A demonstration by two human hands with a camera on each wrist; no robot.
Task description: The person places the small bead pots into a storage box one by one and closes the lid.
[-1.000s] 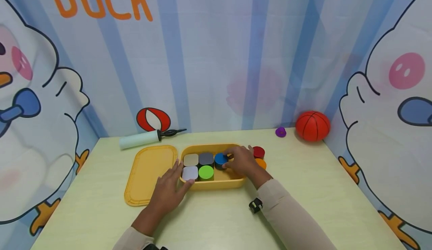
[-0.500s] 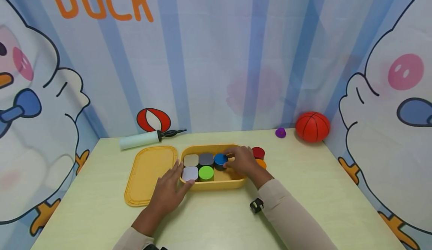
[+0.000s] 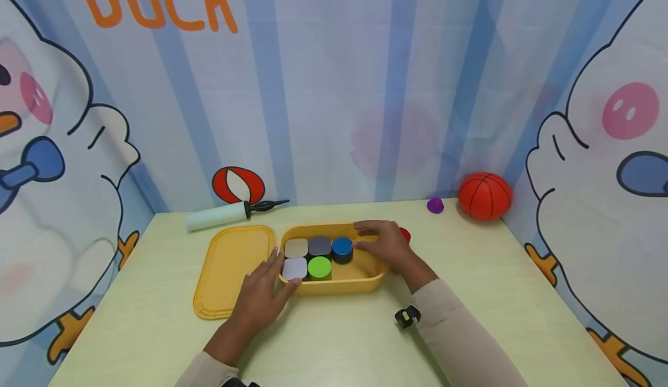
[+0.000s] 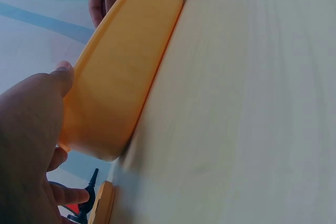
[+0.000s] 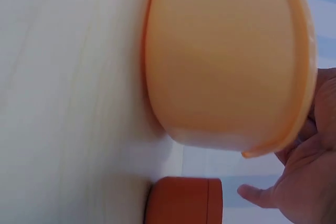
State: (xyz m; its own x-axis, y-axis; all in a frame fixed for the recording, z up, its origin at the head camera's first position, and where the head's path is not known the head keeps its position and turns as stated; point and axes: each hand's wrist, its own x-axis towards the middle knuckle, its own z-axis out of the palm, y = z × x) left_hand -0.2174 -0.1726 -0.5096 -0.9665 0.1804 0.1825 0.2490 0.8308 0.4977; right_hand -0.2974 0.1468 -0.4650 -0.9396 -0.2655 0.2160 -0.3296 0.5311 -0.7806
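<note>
A yellow plastic box holds several small pots: a round blue-lidded pot, a round green one, and squarish beige, grey and white ones. My left hand rests against the box's left end, fingers extended along its side and thumb at the front rim. Over the right part of the box, my right hand has loosely bent, parted fingers, just beside the blue-lidded pot and holding nothing. Right of the box a red pot is mostly covered by that hand. An orange pot appears in the right wrist view.
A yellow lid lies flat left of the box. Behind it lies a pale green hand pump with a black nozzle. A small purple object and a red toy basketball sit at the back right.
My right hand has let go of the blue-lidded pot and drawn back to the right, its fingers parting. The pot stands in the box's back row. My left hand has stayed put.
</note>
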